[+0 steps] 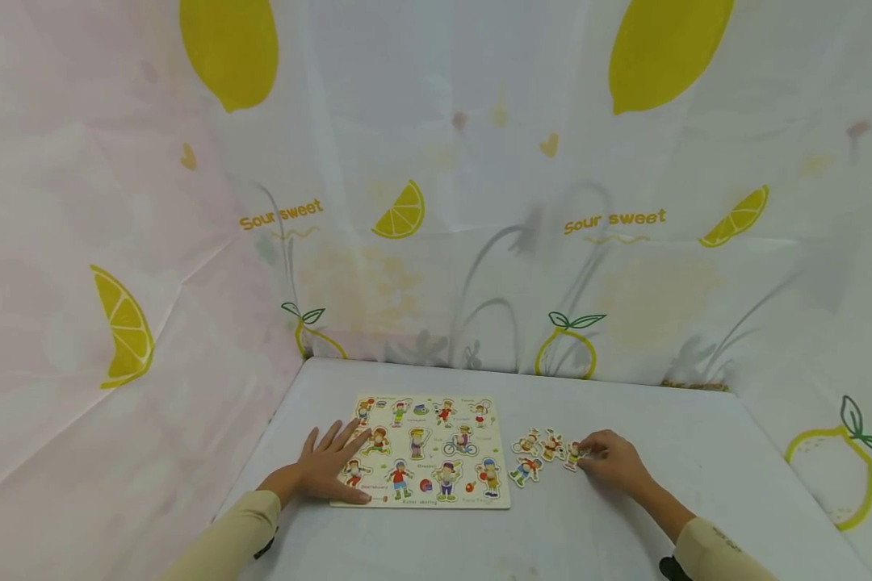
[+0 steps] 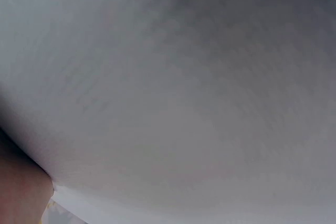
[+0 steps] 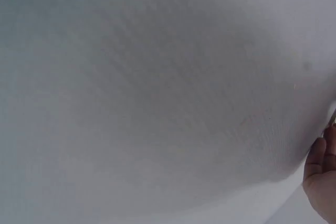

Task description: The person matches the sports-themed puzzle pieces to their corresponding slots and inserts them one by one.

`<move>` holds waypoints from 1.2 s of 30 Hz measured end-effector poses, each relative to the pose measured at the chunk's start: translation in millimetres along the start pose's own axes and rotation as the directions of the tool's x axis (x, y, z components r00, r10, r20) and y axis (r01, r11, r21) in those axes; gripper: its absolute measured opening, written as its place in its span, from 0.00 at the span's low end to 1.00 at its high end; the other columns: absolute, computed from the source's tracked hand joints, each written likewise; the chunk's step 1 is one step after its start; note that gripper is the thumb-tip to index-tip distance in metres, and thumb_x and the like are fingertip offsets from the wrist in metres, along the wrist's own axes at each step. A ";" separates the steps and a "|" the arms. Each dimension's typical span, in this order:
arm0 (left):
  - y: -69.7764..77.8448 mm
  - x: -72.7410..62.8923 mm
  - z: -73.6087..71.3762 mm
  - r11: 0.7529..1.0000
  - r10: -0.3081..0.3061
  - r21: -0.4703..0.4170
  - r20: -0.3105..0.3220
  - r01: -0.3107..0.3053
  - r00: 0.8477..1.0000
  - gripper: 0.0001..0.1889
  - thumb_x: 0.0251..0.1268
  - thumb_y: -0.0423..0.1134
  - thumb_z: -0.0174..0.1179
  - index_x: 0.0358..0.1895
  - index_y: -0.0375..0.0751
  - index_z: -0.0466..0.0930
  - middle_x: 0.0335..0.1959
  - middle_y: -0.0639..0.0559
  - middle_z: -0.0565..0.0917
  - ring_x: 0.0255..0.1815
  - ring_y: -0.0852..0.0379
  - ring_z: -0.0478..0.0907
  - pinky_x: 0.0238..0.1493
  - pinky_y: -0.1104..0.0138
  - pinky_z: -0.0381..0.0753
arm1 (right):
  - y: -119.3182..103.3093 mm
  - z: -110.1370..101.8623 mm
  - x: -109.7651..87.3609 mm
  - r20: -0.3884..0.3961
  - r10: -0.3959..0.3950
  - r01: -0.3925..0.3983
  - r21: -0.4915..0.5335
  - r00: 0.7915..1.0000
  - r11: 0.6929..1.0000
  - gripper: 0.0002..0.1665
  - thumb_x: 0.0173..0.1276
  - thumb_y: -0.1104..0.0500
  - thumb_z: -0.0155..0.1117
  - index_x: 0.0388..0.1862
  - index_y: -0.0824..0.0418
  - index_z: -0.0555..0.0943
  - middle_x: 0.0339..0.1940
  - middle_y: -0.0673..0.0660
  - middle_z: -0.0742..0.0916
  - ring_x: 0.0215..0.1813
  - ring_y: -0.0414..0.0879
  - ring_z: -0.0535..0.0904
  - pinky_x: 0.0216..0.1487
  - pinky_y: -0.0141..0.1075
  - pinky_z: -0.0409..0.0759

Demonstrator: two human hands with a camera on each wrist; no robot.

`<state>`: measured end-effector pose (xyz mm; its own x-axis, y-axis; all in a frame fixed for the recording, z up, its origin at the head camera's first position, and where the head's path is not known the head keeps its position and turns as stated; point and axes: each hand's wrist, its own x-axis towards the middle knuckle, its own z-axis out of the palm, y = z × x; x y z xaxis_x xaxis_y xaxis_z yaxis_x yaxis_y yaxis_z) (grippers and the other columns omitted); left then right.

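Observation:
A wooden puzzle board (image 1: 436,448) printed with little sports figures lies on the white table. My left hand (image 1: 327,468) rests on its left side with fingers spread, covering some of the figures there. To the right of the board, several loose figure-shaped puzzle pieces (image 1: 526,470) lie in a small cluster. At the cluster's right end, my right hand (image 1: 614,460) pinches a puzzle piece (image 1: 573,456) between thumb and fingers, close to the tabletop. In the right wrist view only part of the right hand (image 3: 321,177) shows at the edge.
White cloth covers the table (image 1: 596,532). Behind it and at both sides hangs a curtain (image 1: 450,274) printed with lemons and lettering. Both wrist views are mostly filled by pale cloth.

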<state>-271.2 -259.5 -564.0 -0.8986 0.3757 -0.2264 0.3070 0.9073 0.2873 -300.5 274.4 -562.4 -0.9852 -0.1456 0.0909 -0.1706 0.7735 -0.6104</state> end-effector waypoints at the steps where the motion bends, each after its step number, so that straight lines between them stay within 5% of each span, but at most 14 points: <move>1: 0.3 -0.3 -0.3 1.000 0.000 0.001 0.003 0.000 1.000 0.62 0.45 0.79 0.61 0.80 0.51 0.46 0.83 0.43 0.41 0.81 0.32 0.37 0.71 0.30 0.33 | 0.2 0.0 0.6 0.012 0.008 -0.008 0.005 1.000 1.000 0.12 0.54 0.63 0.77 0.38 0.61 0.88 0.43 0.57 0.85 0.45 0.50 0.81 0.46 0.43 0.81; 6: -0.1 -0.3 0.5 1.000 -0.006 -0.001 0.013 0.006 1.000 0.63 0.44 0.80 0.60 0.81 0.52 0.45 0.83 0.44 0.40 0.81 0.33 0.36 0.71 0.30 0.32 | 0.8 0.7 2.1 0.049 0.022 -0.024 0.026 0.999 0.999 0.15 0.53 0.58 0.79 0.40 0.61 0.89 0.43 0.58 0.82 0.45 0.51 0.79 0.45 0.43 0.80; 14: -1.6 0.6 -0.4 1.000 -0.016 0.002 0.006 0.016 1.000 0.62 0.44 0.79 0.61 0.80 0.53 0.46 0.83 0.44 0.41 0.81 0.33 0.37 0.71 0.30 0.33 | -3.8 13.2 7.9 -0.007 -0.037 0.037 0.041 0.999 0.998 0.10 0.55 0.60 0.77 0.34 0.62 0.89 0.32 0.53 0.83 0.37 0.42 0.73 0.36 0.33 0.73; 23: -1.0 1.0 -0.9 1.000 -0.016 0.012 0.013 0.016 1.000 0.62 0.44 0.80 0.59 0.80 0.52 0.46 0.83 0.44 0.42 0.81 0.32 0.37 0.71 0.30 0.33 | -28.2 18.0 3.4 -0.040 0.123 -0.120 0.074 0.992 0.990 0.08 0.57 0.65 0.72 0.35 0.67 0.86 0.28 0.53 0.86 0.31 0.42 0.79 0.31 0.34 0.75; 36: -0.5 0.1 -2.2 0.999 0.015 -0.033 -0.017 -0.015 1.000 0.62 0.44 0.79 0.61 0.80 0.52 0.47 0.82 0.43 0.41 0.80 0.31 0.37 0.70 0.28 0.30 | -26.8 16.6 6.8 -0.048 0.163 -0.159 0.078 0.986 0.984 0.10 0.55 0.66 0.73 0.35 0.69 0.84 0.27 0.54 0.86 0.31 0.43 0.79 0.30 0.33 0.76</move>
<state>-272.2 -260.3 -562.1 -0.8993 0.3857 -0.2059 0.3100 0.8946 0.3217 -302.3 242.5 -558.4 -0.9995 0.0118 0.0278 -0.0101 0.7360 -0.6769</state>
